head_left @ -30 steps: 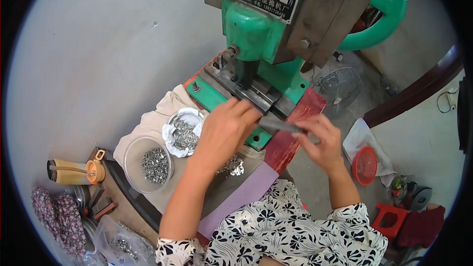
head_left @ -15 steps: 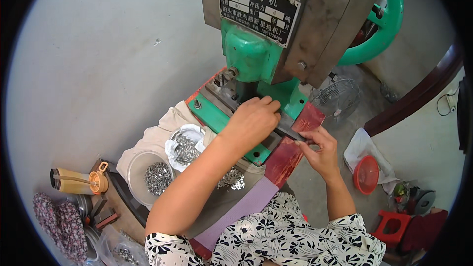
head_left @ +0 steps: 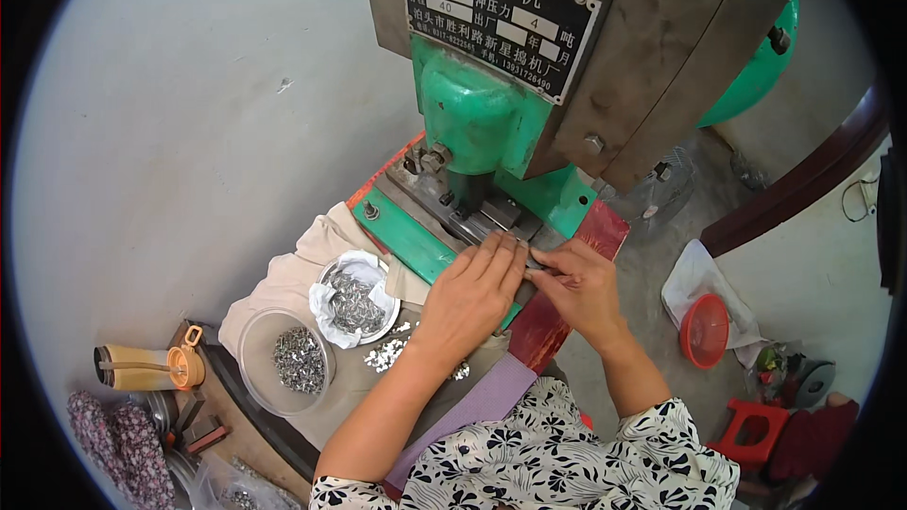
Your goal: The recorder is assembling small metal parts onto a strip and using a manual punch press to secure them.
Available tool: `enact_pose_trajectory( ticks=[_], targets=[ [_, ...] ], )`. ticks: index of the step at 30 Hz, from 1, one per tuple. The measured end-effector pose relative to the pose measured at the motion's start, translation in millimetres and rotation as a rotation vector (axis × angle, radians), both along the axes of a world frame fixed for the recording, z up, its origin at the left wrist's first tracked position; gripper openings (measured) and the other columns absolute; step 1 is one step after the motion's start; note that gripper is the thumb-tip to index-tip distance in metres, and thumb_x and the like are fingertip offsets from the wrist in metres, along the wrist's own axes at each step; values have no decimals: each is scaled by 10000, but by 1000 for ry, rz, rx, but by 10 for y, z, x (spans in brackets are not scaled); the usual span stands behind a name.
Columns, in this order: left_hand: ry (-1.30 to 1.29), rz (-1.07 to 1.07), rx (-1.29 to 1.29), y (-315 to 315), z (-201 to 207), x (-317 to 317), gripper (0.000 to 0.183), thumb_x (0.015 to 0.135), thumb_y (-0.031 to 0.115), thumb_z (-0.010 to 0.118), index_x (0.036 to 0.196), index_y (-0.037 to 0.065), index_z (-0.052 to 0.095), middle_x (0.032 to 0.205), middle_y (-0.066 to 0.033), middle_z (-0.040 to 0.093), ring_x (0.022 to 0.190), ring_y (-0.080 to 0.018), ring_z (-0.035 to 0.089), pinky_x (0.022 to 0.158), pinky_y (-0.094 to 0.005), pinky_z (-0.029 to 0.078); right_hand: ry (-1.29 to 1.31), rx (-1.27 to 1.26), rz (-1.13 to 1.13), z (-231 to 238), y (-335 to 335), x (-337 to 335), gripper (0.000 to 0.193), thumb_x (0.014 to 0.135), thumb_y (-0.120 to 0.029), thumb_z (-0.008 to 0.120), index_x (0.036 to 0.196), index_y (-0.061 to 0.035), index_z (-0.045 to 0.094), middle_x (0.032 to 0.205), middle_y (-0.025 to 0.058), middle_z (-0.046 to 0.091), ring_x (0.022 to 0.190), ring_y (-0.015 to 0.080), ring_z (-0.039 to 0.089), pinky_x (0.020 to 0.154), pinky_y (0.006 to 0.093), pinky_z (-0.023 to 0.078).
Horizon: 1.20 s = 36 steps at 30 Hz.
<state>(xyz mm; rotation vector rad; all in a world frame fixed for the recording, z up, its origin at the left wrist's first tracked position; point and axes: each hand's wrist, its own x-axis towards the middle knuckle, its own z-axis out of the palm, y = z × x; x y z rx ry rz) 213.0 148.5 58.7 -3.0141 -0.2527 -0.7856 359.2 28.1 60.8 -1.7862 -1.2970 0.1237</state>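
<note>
My left hand [head_left: 477,288] lies palm down at the front of the green press bed [head_left: 402,231], fingers stretched out side by side; its thumb is hidden. Right beside it, my right hand [head_left: 578,285] pinches thumb and forefinger together near my left fingertips. What that pinch holds is mostly covered; only a small greyish edge shows. Just beyond the fingers sits the metal die block [head_left: 501,212], below the dark ram [head_left: 470,191] of the punch press [head_left: 472,104].
Left of the bed stand a cloth-lined bowl [head_left: 389,323] of small metal parts and a clear tub [head_left: 248,345] of metal pieces. Loose shiny bits [head_left: 385,355] lie beside them. An orange-lidded bottle [head_left: 142,367] is far left; a red basin [head_left: 704,331] and red stool [head_left: 746,436] are right.
My left hand has drawn back from under the ram toward me, uncovering the die block. My right hand has moved left, beside it. The view has shifted slightly.
</note>
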Motion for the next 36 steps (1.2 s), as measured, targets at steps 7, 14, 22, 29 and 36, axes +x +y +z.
enact_pose_trajectory(
  ticks=[7,14,22,29,36],
  targets=[
    [-19,62,-15,115,-54,-26,442,851,140,641,1272,12,592,1298,-117,601,1235,-251,565,987,-358,455,802,-84,123,-55,165,340,314,852,-24,715,1162,13,683,989,103,705,836,176,696,736,247,529],
    [-67,75,-38,99,-92,4,519,793,186,738,1270,39,598,1280,-89,606,1215,-234,574,954,-355,457,309,-151,293,-226,690,635,267,941,-141,652,1185,-33,668,1117,118,640,1035,234,612,914,333,476],
    [-95,74,-110,87,-111,15,579,762,251,765,1274,47,591,1289,-84,588,1221,-230,562,969,-358,438,314,-196,341,-419,821,796,225,982,-206,627,1134,-47,678,1014,85,613,950,181,577,837,319,470],
    [-96,62,-206,76,-72,26,608,744,279,776,1260,27,577,1289,-104,570,1222,-248,542,976,-367,430,219,-297,233,-371,851,754,200,972,-200,615,1081,-46,684,1036,83,623,1022,230,537,920,341,423],
    [-269,-10,-343,30,-29,-24,672,724,282,824,1278,24,546,1257,-128,569,1170,-312,551,967,-410,428,269,-37,219,-371,776,643,187,954,-166,628,1045,-26,710,1042,88,643,1023,225,542,925,334,414]
  ],
)
